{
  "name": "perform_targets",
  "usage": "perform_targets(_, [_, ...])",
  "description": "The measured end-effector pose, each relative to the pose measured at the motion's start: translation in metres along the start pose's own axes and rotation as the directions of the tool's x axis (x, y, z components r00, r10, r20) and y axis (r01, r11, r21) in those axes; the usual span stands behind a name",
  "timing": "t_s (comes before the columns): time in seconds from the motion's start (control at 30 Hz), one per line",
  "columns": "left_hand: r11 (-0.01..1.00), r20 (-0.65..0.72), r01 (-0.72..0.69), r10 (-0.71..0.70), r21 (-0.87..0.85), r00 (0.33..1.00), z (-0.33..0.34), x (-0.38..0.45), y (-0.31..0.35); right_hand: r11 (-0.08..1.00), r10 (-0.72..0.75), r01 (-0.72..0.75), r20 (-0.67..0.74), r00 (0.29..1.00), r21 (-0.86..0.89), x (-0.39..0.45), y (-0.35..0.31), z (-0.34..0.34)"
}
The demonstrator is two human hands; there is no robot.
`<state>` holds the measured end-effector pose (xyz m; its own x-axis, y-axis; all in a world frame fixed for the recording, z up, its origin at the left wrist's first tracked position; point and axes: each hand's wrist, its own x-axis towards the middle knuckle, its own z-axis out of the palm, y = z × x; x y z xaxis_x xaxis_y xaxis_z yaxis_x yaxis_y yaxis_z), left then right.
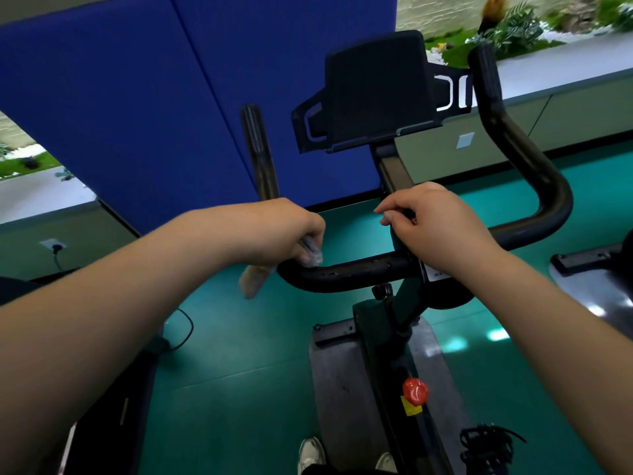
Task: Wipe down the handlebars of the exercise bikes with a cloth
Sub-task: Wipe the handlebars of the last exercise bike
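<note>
- Teal gym floor (246, 354) runs under everything, with a blue padded partition (137, 97) rising beyond both hands and a planted ledge along the far wall.
- One exercise bike (387, 337) fills the middle of the view; part of a second bike's base (589, 269) shows off to the outside of the right hand, so by my reading more machines are left to wipe.
- Its black handlebar (356, 269) loops between the two hands, with one horn rising beyond the left hand and the other curving up well past the right hand.
- A dark tablet holder (373, 94) stands on the stem, beyond the right hand.
- The left hand (284, 231) has its grip closed around a pale cloth (310, 253) and presses it onto the bend where the crossbar turns up into the left horn; a loose tail of cloth hangs just below the fist.
- The right hand (435, 228) rests on the stem at the bar's centre, fingers curled over it and holding nothing else, apparently steadying the bike.
- Judging progress: wiping is under way at the left bend. Nothing shows which stretches are already clean; the right horn is untouched by cloth at this moment, so I would count at least that side as remaining.
</note>
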<state>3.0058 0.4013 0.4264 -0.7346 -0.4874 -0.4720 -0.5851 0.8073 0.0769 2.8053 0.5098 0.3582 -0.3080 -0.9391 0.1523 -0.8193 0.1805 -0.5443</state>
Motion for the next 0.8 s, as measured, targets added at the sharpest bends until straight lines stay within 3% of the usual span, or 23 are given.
perform_targets(0.17, [0.997,-0.026,-0.037,0.035,-0.069,0.999,0.006,0.006,0.012,1.000,0.001,-0.001,0.005,1.000,-0.007,0.001,0.002,0.001])
perform_targets(0.3, [1.000,0.040,0.001,-0.001,0.007,0.999,-0.009,-0.004,0.001,1.000,-0.008,0.008,0.007,1.000,-0.002,0.002,0.001,0.001])
perform_targets(0.53, [0.970,-0.104,-0.099,0.077,-0.221,0.992,0.007,0.009,0.021,0.998,-0.022,0.021,0.013,1.000,0.056,-0.002,0.000,-0.004])
perform_targets(0.67, [0.986,-0.045,-0.082,0.076,-0.144,0.996,-0.001,0.003,0.010,0.988,-0.057,0.055,0.011,0.998,0.146,-0.004,0.002,-0.009])
perform_targets(0.8, [0.942,-0.212,-0.152,0.090,-0.300,0.973,0.012,0.020,0.030,0.985,-0.081,0.081,-0.007,0.997,0.154,-0.005,0.004,-0.008])
